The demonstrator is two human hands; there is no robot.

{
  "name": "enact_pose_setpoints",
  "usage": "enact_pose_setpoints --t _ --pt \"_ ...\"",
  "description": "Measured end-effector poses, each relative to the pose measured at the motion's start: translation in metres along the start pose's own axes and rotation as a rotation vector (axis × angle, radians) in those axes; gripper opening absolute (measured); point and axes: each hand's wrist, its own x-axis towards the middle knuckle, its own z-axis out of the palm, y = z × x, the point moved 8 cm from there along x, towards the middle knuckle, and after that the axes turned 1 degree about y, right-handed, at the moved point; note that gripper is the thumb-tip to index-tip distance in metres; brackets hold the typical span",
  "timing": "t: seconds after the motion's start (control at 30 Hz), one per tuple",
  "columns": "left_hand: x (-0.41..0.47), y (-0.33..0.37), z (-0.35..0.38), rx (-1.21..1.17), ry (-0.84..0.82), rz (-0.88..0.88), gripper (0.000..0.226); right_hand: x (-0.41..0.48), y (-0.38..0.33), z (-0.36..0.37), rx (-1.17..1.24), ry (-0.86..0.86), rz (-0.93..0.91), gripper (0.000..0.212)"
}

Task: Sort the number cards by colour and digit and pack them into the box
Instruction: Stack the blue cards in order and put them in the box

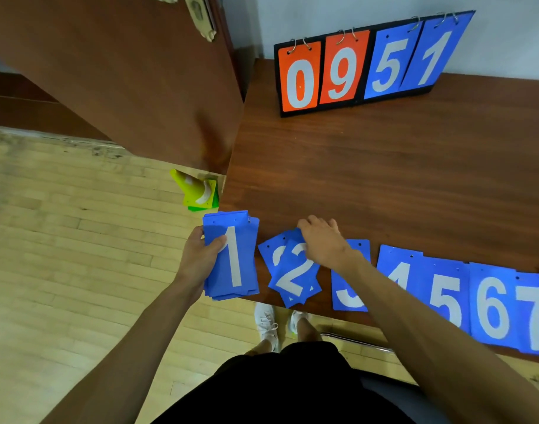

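Observation:
My left hand (201,255) grips a stack of blue cards (234,258) at the table's left front corner, with a white 1 on top. Just right of it lies a small pile of blue 2 cards (289,276), slightly fanned. My right hand (321,240) rests on the upper edge of that pile, fingers curled over it. Further right, blue cards lie in a row along the front edge: 3 (349,296), partly under my forearm, 4 (396,270), 5 (445,298), 6 (491,310), 7 (534,319). No box is in view.
A flip scoreboard (363,62) stands at the back of the brown table (369,172), showing orange 0 9 and blue 5 1. A brown door (124,81) stands open at the left. Yellow and green cones (198,191) lie on the wooden floor by the table corner.

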Motion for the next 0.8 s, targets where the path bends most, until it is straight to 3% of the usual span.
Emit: enact_pose_setpoints --t 0.33,0.53,0.67,0.8 --pt "0.004 -0.013 -0.015 -0.016 -0.057 0.015 0.023 -0.003 -0.045 -0.009 0.079 -0.135 -0.205 0.046" --pt "0.003 -0.023 -0.023 0.0 -0.056 -0.011 0.021 0.01 -0.077 0.019 -0.09 -0.118 -0.31 0.077" --pt "0.001 -0.025 -0.028 -0.016 -0.029 -0.01 0.02 0.012 -0.069 0.013 -0.258 0.051 -0.209 0.063" --pt "0.002 -0.01 -0.028 0.005 -0.025 0.047 0.021 0.006 -0.048 0.008 -0.245 0.028 -0.102 0.043"
